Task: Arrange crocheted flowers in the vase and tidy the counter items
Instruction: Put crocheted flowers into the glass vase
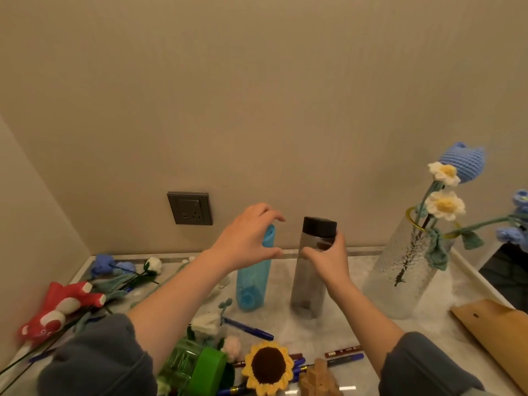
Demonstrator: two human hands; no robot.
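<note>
As you tidy the counter point(280, 317), your right hand point(328, 258) grips the grey bottle point(310, 284) just under its black cap, while your left hand point(245, 238) curves wide by the blue bottle point(253, 284); whether it touches is unclear. Both bottles stand upright at 12 o'clock. The vase point(400, 275), at 2 o'clock, holds several flowers point(441, 205). Loose flowers point(125, 270) lie at 9 o'clock, a sunflower point(268, 365) at 6. Next, probably: leave the bottles and lift those soft stems gently.
</note>
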